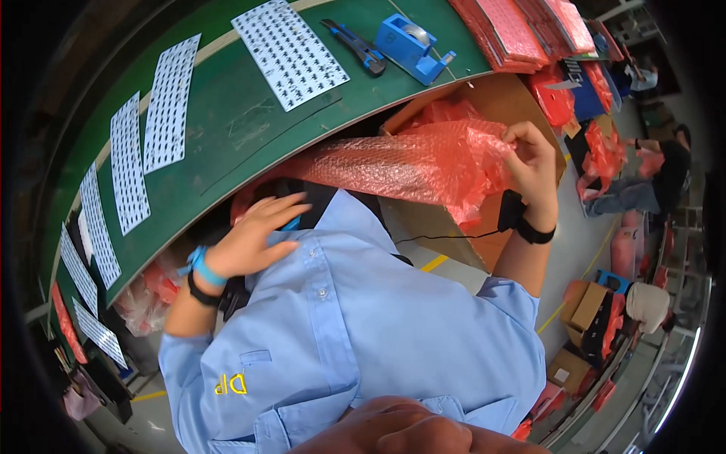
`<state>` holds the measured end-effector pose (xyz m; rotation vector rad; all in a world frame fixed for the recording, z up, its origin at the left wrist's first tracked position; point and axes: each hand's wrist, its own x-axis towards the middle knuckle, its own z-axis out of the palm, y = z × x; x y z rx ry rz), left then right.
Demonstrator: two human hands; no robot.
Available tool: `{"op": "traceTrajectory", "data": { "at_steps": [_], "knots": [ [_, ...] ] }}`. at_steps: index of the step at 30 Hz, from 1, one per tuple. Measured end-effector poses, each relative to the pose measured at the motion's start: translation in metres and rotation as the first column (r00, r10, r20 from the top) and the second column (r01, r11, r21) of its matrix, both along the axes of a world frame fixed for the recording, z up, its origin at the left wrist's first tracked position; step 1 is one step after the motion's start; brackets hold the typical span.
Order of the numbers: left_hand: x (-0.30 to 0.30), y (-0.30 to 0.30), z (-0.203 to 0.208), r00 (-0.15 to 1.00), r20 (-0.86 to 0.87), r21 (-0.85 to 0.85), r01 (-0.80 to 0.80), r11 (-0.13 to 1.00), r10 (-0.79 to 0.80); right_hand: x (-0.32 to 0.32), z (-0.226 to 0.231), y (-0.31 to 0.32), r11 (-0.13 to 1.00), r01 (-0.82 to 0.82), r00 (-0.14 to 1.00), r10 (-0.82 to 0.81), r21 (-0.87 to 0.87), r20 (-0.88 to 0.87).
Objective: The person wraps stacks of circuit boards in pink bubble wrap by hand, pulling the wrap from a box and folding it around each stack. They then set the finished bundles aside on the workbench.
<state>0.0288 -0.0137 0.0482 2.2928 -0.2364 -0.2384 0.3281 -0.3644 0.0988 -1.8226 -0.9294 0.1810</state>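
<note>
My right hand (533, 163), a black band at its wrist, pinches one end of a long piece of red bubble wrap (393, 163). The crumpled end hangs from its fingertips over an open cardboard box (543, 106). From there the wrap stretches left along the table's front edge, and its far left end is partly hidden. My left hand (257, 233) is in front of my chest, fingers and thumb spread, with nothing seen in it. Its fingertips are near the wrap's left part; whether they touch it I cannot tell.
On the green table (234, 129) are several white sheets (291, 57) with rows of small dark shapes. A utility knife (355, 49) and a blue tape dispenser (412, 49) lie beyond the wrap. Red packs (503, 34) are stacked at the far right. Another person (643, 181) stands farther right.
</note>
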Motion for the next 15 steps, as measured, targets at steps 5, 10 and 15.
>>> {"op": "traceTrajectory", "data": {
  "at_steps": [5,10,15],
  "knots": [
    [0.091,-0.054,-0.001,0.906,0.417,-0.235,0.027,0.972,0.076,-0.045,0.055,0.061,0.995,-0.042,0.995,0.033,0.094,0.091],
    [0.098,-0.054,0.003,0.993,0.114,-0.467,0.017,0.884,0.041,-0.046,0.082,0.097,0.995,0.094,0.892,-0.076,-0.018,0.446],
    [0.025,0.041,0.030,0.933,-0.053,-0.769,-0.266,0.582,0.356,-0.029,0.084,0.107,0.881,-0.242,0.832,0.404,-0.406,0.380]
  ]
}}
